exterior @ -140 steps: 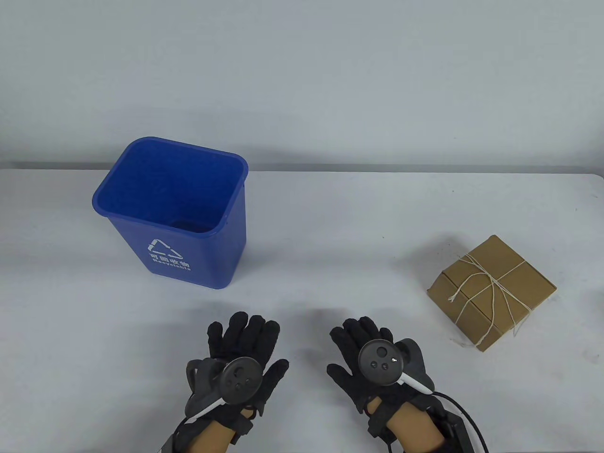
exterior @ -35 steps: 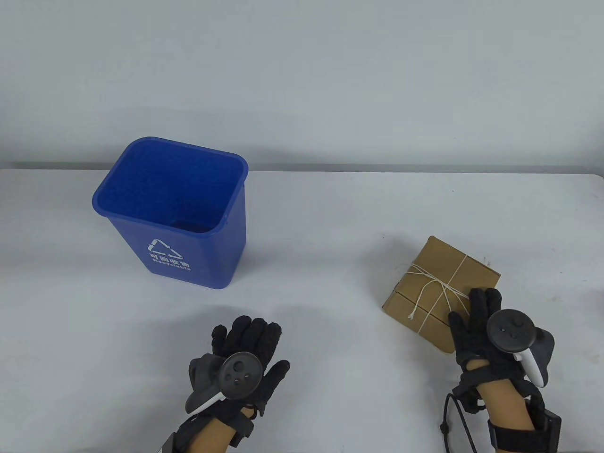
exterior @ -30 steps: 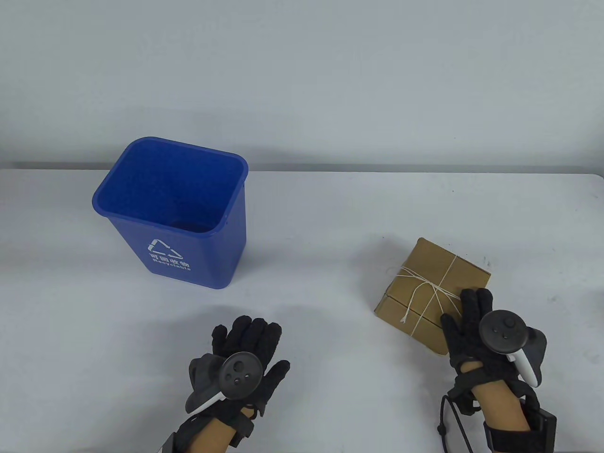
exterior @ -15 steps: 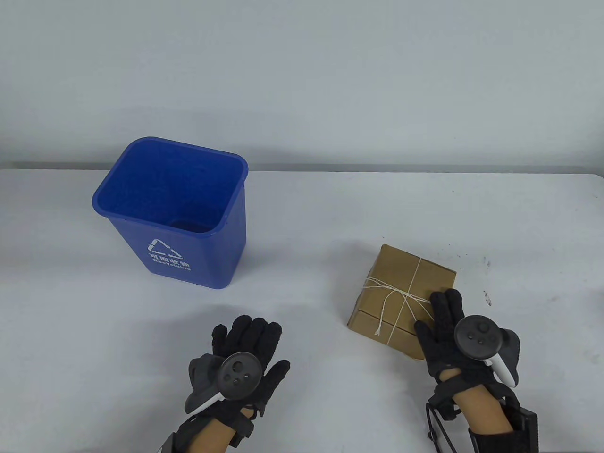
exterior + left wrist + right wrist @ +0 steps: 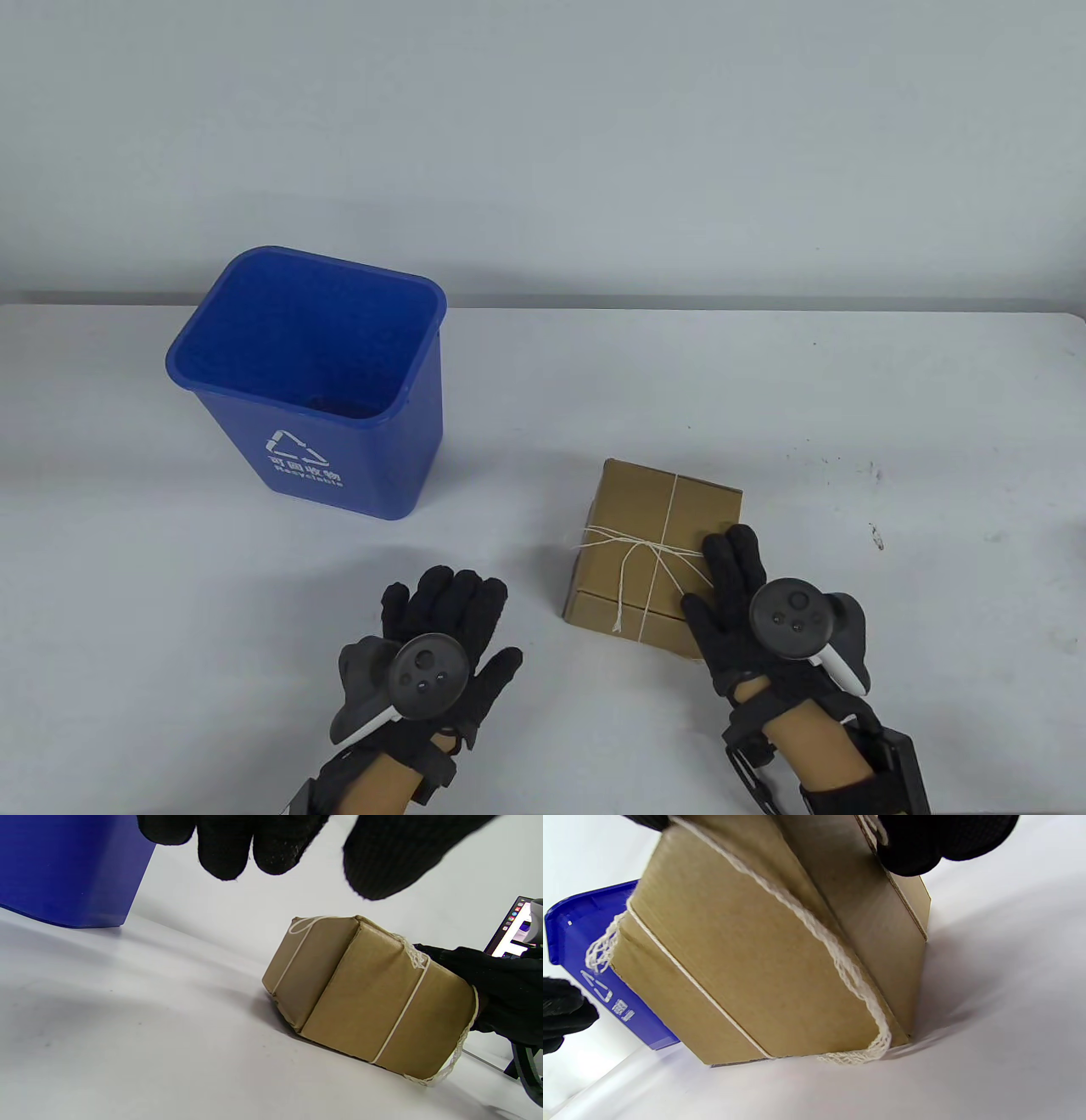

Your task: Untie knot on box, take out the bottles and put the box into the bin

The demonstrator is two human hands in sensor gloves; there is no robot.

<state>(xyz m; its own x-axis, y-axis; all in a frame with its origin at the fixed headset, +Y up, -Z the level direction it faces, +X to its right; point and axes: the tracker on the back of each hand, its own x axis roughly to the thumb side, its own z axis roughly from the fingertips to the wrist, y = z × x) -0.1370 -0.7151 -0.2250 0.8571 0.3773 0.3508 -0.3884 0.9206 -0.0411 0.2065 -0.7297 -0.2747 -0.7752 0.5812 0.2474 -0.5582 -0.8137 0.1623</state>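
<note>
the blue bin (image 5: 314, 382) stands toward the back left of the table (image 5: 764, 382), mouth up, well apart from everything else. i judge it is there so the box can go straight in once it is emptied. in the left wrist view only one blue wall of it shows, and its floor is mostly in shadow from above.

my left hand (image 5: 433, 645) lies flat near the front edge of the table, fingers straight and relaxed, holding nothing. i judge it waits there, just beside the box, ready for the string.

the cardboard box (image 5: 657, 543) sits right of my left hand, near the front edge and a little right of the middle, still closed. the white string (image 5: 632, 552) crosses its top, and the knot (image 5: 636, 543) sits about mid-lid with a loose end hanging over the near side. how the knot is tied is too small to tell. the bottles are hidden inside, so i cannot say how many there are.

my right hand (image 5: 747, 594) rests on the box's near right corner, fingers laid over the top, thumb at the side. from the right wrist view one fingertip presses by the string at the top edge. whether i pinch the string i cannot tell. i judge this hold steadies the box.
</note>
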